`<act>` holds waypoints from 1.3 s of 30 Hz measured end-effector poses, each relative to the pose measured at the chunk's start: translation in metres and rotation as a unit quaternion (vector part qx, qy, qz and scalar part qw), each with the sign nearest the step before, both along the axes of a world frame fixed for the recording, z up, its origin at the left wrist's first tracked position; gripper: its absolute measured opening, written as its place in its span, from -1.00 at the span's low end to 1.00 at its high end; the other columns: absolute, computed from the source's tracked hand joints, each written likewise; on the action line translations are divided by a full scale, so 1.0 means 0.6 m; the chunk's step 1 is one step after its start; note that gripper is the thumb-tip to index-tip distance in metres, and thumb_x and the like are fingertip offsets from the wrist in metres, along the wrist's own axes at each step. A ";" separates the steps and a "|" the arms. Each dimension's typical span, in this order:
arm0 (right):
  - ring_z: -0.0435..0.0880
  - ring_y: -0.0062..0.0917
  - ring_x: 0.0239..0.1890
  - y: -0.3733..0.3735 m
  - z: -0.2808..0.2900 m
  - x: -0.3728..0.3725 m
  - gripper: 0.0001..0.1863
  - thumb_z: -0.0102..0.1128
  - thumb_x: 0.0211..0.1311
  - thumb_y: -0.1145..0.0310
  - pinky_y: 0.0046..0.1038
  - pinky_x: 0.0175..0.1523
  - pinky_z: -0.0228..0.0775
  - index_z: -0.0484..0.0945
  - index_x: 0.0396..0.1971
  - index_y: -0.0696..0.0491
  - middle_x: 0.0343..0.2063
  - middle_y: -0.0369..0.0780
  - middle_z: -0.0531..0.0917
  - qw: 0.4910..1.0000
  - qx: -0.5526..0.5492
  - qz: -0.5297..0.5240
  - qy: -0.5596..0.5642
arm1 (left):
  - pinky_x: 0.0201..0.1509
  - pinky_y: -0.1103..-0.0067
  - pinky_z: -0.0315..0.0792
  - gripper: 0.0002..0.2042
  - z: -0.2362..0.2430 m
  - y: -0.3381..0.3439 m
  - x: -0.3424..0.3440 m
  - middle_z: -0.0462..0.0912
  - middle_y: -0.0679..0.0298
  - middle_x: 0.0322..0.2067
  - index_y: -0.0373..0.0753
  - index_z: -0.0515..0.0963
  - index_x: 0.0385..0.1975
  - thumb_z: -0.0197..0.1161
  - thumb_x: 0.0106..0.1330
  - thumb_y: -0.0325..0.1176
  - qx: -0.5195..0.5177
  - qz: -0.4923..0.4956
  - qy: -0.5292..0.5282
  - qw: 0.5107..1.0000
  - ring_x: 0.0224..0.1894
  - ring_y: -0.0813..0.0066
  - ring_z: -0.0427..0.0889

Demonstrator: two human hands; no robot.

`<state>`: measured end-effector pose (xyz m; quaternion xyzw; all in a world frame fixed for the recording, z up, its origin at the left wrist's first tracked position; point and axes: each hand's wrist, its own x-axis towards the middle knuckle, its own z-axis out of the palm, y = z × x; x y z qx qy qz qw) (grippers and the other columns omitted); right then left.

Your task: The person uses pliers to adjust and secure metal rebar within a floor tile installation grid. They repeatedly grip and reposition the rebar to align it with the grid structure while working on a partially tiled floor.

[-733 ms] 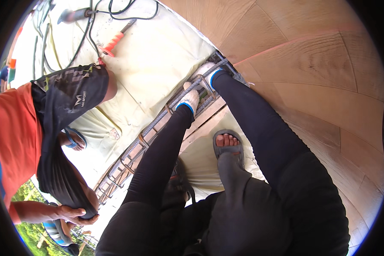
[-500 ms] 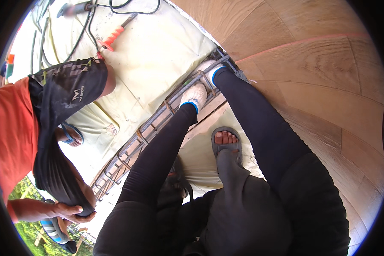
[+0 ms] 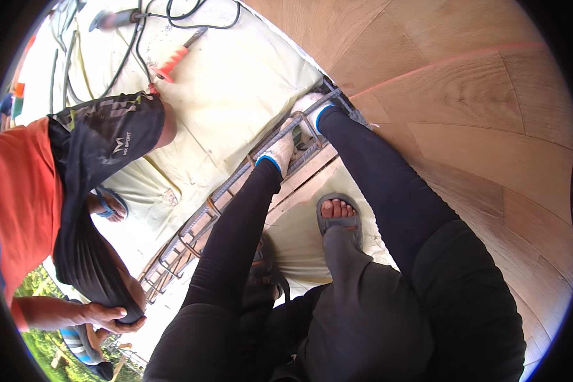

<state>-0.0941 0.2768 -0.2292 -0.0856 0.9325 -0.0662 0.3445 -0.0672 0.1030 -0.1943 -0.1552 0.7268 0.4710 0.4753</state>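
Left hand, in a white knit glove with a blue cuff (image 3: 277, 154), is lying over a long, narrow cage of ribbed steel rods with bent stirrups (image 3: 211, 206); fingers are pointing toward the cage's upper end, fingertips hard to make out. Can't tell if it's gripping a rod or just touching.

Right hand, matching white glove with blue cuff (image 3: 309, 108), is sitting farther up the same cage, among the rods near its upper end; grip is partly hidden, can't tell.

Cage is running diagonally from lower left to upper centre, between a pale cream sheet (image 3: 216, 95) and a brown wood-grain surface (image 3: 452, 146) at right. A thin pinkish-red line (image 3: 445, 62) is crossing that surface.

On the sheet, a steel tool with an orange ribbed handle (image 3: 170, 62) is lying near a grey corded power tool (image 3: 114, 20) and its black cable (image 3: 225, 27).

At left, a person in an orange shirt (image 3: 22, 191) and black shorts (image 3: 118, 134) is holding one bare hand (image 3: 111, 318) at a knee.
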 end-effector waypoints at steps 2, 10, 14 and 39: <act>0.89 -0.17 -0.01 0.002 0.007 -0.003 -0.69 0.56 0.10 0.21 -0.12 0.12 0.75 0.88 -0.15 -0.04 -0.07 -0.08 0.88 1.000 -0.009 -0.027 0.012 | 0.13 0.37 0.60 -0.38 0.018 0.000 0.014 0.75 0.18 0.14 -0.19 0.62 0.38 0.20 0.61 0.21 0.079 0.039 0.059 0.994 0.04 0.34 0.66; 0.86 -0.12 0.06 0.008 -0.005 0.003 -0.64 0.44 0.16 0.15 -0.11 0.20 0.70 0.85 -0.07 -0.03 0.01 -0.05 0.85 0.999 -0.011 -0.035 0.018 | 0.52 0.37 0.35 -0.17 0.011 -0.005 0.025 0.65 -0.08 0.36 -0.40 0.58 0.38 0.28 0.48 0.33 0.031 -0.061 0.042 0.997 0.42 0.09 0.57; 0.83 -0.15 0.18 0.016 -0.028 0.006 -0.60 0.32 0.39 0.16 -0.07 0.27 0.67 0.82 0.12 0.00 0.16 -0.06 0.82 0.999 0.008 -0.037 -0.001 | 0.58 0.38 0.26 -0.16 -0.009 -0.003 0.018 0.58 -0.13 0.42 -0.34 0.54 0.46 0.26 0.50 0.33 0.012 -0.101 0.024 0.995 0.50 0.08 0.47; 0.82 -0.03 0.11 -0.004 -0.063 0.025 -0.59 0.27 0.35 0.12 -0.09 0.20 0.67 0.80 0.04 0.05 0.07 0.06 0.81 0.998 -0.040 -0.031 -0.036 | 0.31 0.33 0.51 -0.55 0.013 0.014 0.032 0.84 0.01 0.03 -0.33 0.66 0.04 0.25 0.44 -0.03 -0.204 -0.223 0.215 0.929 0.23 0.08 0.74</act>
